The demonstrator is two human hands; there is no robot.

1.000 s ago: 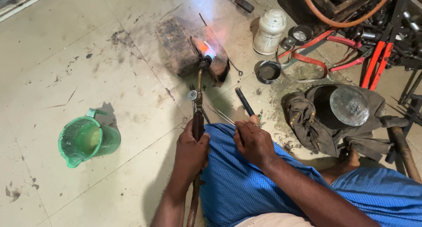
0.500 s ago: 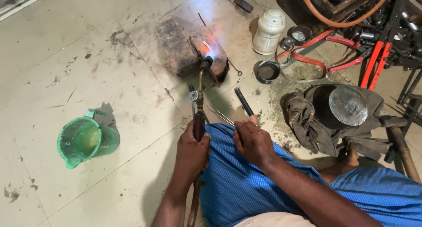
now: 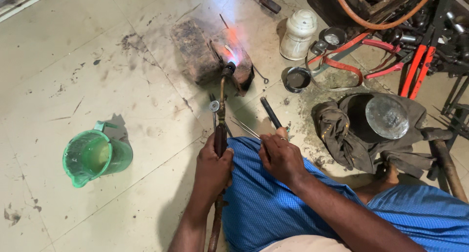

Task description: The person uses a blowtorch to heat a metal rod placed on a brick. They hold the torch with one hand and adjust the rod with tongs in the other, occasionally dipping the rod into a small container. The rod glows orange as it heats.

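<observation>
my left hand point(image 3: 214, 165) is wrapped tight round the dark handle of the gas torch point(image 3: 221, 116), gripping low so my fingers stay well back from the heat. the torch runs long and thin, its axis almost straight away from me, the handle end over my knee and the nozzle pointing at the bricks point(image 3: 210, 54). the flame point(image 3: 233, 51) burns at the near edge of the bricks, blue at the nozzle and orange beyond it; i judge the bricks sit there to take the heat instead of the floor point(image 3: 73, 61).

my right hand point(image 3: 281, 157) rests on my blue cloth point(image 3: 273, 203), fingers curled over thin metal rods point(image 3: 246, 129) and a dark rod point(image 3: 270, 113) that slant up toward the right side of the bricks; how firmly it pinches them i cannot tell.

a green jug point(image 3: 95, 157) stands well left of the bricks, and a white jar point(image 3: 298, 34) stands to the right of the bricks.
</observation>
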